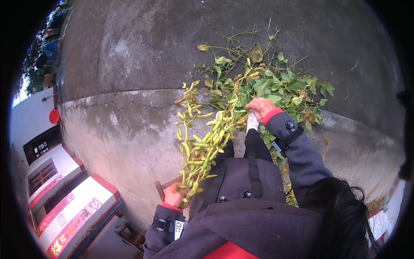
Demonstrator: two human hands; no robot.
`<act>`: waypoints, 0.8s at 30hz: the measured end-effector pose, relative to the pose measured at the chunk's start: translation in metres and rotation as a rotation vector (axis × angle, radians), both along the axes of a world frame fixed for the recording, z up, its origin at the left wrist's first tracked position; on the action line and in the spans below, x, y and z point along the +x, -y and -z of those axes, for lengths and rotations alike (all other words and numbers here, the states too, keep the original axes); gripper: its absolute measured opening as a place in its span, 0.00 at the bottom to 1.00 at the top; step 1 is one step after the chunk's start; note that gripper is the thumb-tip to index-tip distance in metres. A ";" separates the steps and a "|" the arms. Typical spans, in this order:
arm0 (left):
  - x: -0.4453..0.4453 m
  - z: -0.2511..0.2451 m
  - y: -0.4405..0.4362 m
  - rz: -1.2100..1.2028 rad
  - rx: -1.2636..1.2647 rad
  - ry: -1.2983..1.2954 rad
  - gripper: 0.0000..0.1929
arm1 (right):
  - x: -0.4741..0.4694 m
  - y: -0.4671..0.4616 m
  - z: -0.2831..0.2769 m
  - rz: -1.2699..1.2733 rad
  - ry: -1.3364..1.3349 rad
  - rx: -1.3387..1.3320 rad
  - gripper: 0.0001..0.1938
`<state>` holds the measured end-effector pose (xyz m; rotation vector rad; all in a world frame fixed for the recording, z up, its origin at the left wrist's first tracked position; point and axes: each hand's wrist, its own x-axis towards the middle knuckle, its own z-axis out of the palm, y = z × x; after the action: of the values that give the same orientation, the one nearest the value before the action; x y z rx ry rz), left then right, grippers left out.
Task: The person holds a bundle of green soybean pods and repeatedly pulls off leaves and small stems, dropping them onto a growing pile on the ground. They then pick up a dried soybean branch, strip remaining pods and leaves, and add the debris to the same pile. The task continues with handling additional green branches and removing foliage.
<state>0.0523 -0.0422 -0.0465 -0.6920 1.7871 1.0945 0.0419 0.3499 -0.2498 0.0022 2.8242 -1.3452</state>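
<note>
My left hand [175,195] is closed around the lower stems of a soybean plant [215,139], beside my lap. The stems fan out away from me, thick with yellow-green pods and a few brown ones. Almost no leaves remain visible on these stems. My right hand [259,108] is beside the upper part of the right-hand stem, above my white shoe [252,122]. Its fingers are bent together, and whether a pod or leaf is between them is hidden. Past that hand lies a heap of loose soybean leaves and thin stalks [284,85] on the concrete.
Cracked concrete ground [136,126] has a raised edge running across it. Part of a wooden stool or chair [160,190] shows by my left hand. More leaves and stalks [290,187] lie right of my lap. White house walls [85,194] and a red round container [54,116] are at far left.
</note>
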 end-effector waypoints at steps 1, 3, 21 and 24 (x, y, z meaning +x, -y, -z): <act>0.000 -0.001 0.000 0.002 0.008 0.014 0.07 | 0.001 0.010 0.001 -0.036 0.050 -0.052 0.06; 0.001 -0.001 0.003 0.014 0.089 0.028 0.08 | 0.004 0.018 0.001 0.060 0.125 -0.189 0.07; 0.006 0.002 -0.012 -0.004 0.093 0.234 0.11 | 0.006 0.041 -0.041 0.212 0.378 -0.101 0.13; 0.006 0.005 -0.015 0.047 0.094 0.078 0.08 | 0.006 0.042 -0.054 0.244 0.134 0.032 0.08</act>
<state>0.0579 -0.0273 -0.0515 -0.6244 1.6670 1.0985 0.0484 0.3075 -0.1957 0.4332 2.8020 -1.2821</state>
